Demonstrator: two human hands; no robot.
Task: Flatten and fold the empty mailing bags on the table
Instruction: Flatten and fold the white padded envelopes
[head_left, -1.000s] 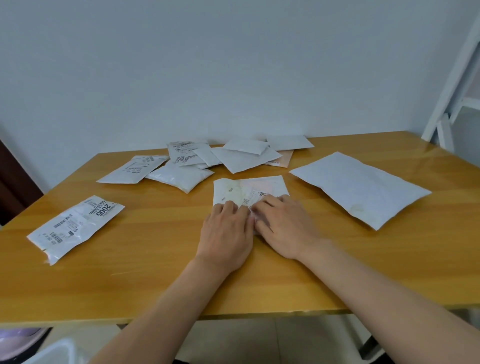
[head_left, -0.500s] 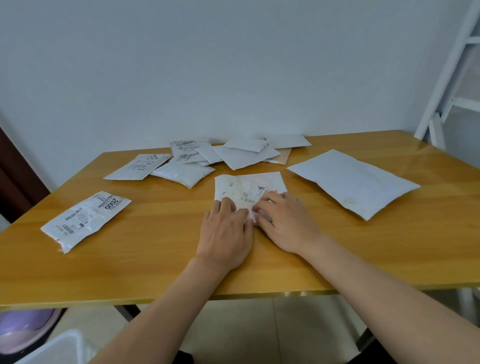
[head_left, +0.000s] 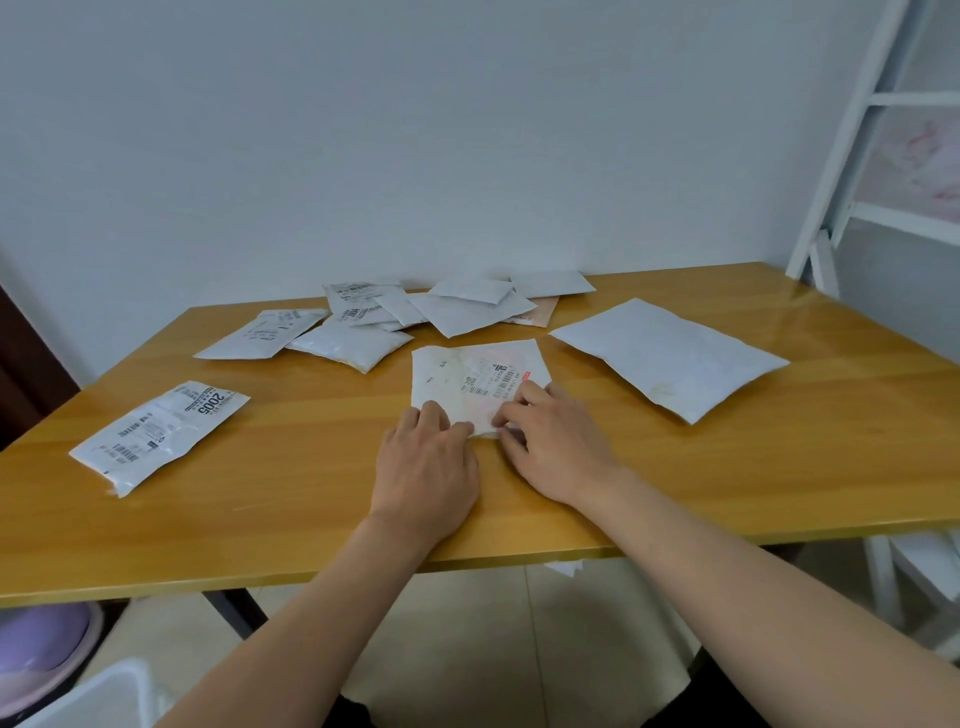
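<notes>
A person sits at a wooden desk (head_left: 727, 483), seen from a head-worn camera looking down at both bare hands. The landmark here is the labelled bag (head_left: 475, 382), a white mailing bag with a barcode sticker, lying at the middle of the desk.

The left hand (head_left: 423, 467) lies palm down on the near left corner of the labelled bag, fingers straight and pressing; its grip is released, holding nothing. The right hand (head_left: 553, 449) rests on the near right part of the same bag, fingers spread and lightly bent, touching the surface near the barcode. Whether its fingertips pinch the near edge cannot be told; it looks like flat pressing.

The labelled bag appears squarish and mostly flat, so it seems to be midway through being smoothed or folded, though no crease is clearly visible.

Right of the labelled bag lies a large plain white bag (head_left: 670, 356), flat and unfolded. Behind the labelled bag sits a loose pile of bags (head_left: 457, 306), overlapping one another near the wall, some small and possibly folded already. Left of that pile lie two more bags, one puffy. Far left of the labelled bag is a long bag marked 2005 (head_left: 161, 434), wrinkled and not folded.

By this view, most of the work is left: several bags remain unflattened.
</notes>
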